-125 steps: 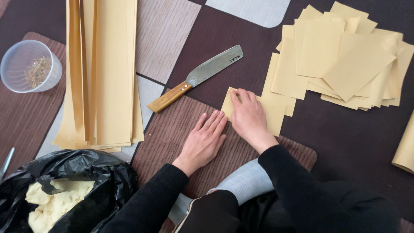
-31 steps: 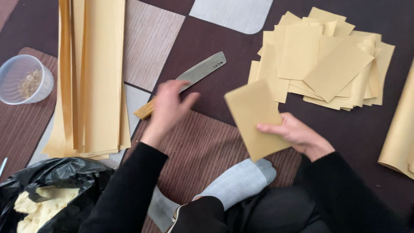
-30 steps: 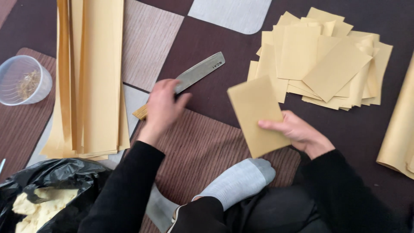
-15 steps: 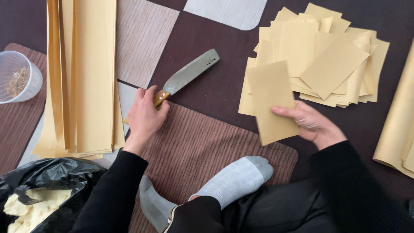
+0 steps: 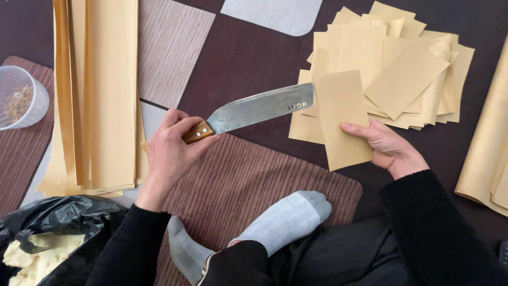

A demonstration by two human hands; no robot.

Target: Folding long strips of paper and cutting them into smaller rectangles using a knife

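The left hand (image 5: 169, 153) is closed tight around the wooden handle of a big knife (image 5: 254, 111). The knife is lifted up off the floor. Its long blade points to the right and a little bit up, away from the left hand. The tip of the blade comes right up to the top edge of a yellow paper (image 5: 341, 119).

The right hand (image 5: 389, 145) holds that yellow paper. The thumb is on top and the fingers are under it, pinching the paper at its right side near the bottom. The paper is a long shape and it stands almost up and down, leaning a little. So the blade and the paper cross each other, one lying sideways and one standing tall. The paper lies to the right of the knife hand, and the right hand is the one that is on it.

Behind the paper lies a pile of cut papers (image 5: 402, 69) on the dark floor. On the left are long yellow strips (image 5: 98, 95). A clear cup (image 5: 21, 103) sits far left. A black bag (image 5: 58, 222) with yellow scraps is at the bottom left. A brown mat (image 5: 248, 185) lies under the hands, and a foot in a grey sock (image 5: 286, 220) rests on it.
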